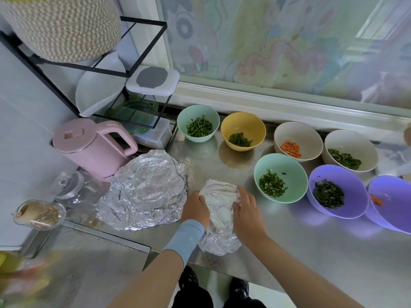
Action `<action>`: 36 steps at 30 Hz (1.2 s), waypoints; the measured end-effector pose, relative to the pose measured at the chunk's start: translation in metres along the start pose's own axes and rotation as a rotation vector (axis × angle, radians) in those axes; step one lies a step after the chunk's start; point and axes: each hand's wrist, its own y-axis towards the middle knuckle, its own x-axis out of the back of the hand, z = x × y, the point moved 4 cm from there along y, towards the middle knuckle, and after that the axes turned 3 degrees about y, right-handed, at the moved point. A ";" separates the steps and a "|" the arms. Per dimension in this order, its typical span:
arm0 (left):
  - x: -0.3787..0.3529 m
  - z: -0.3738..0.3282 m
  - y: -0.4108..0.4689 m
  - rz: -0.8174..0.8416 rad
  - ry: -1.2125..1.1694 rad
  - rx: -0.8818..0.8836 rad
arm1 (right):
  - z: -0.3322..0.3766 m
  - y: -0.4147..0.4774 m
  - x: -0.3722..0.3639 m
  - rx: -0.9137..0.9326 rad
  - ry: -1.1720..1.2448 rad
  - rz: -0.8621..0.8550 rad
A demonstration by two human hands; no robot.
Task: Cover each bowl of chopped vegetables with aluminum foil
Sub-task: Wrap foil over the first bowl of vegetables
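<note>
1. We're at the steel counter (289, 245), and the action is front and centre; the foil-wrapped bowl (219, 205) sits near the front edge, between both hands.
2. The left hand (196, 208) cups the bowl's left flank, fingers curled down over the foil; the right hand (246, 207) mirrors it on the other flank, fingers bent and pressing the sheet inward; each clasps foil against the bowl's wall, and neither is flat or spread.
3. Why clasp from both sides? We judge that it crimps the foil round the rim from opposite sides at once; it should also stop the bowl sliding on the slick metal.
4. Just left of it lies the crumpled foil (142, 192), a wide wrinkled spread with a round hollow; we cannot tell whether it hides anything; if it is spare sheet, it is close at hand.
5. Behind and to the right, seven bowls stand uncovered: the back mint bowl (198, 116), the yellow bowl (243, 124), the carrot bowl (298, 134), the pale bowl (351, 141), the front mint bowl (280, 165), the purple bowl (338, 181) and the edge bowl (393, 196); they form two loose rows within reach, likely so we can take them in turn.
6. We call it early days; one bowl is being sealed and seven wait.
7. The pink kettle (95, 147) and black rack (124, 74) crowd the left, which probably explains why the work is done out front.
</note>
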 end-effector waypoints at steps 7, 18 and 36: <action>0.011 -0.031 0.013 -0.019 0.299 -0.582 | -0.004 0.019 0.013 0.043 -0.052 0.079; -0.003 -0.021 0.030 0.051 0.015 -0.340 | -0.015 0.013 0.001 -0.121 0.354 0.066; 0.000 -0.024 0.018 0.063 -0.048 -0.375 | -0.016 -0.005 -0.001 -0.220 0.342 -0.013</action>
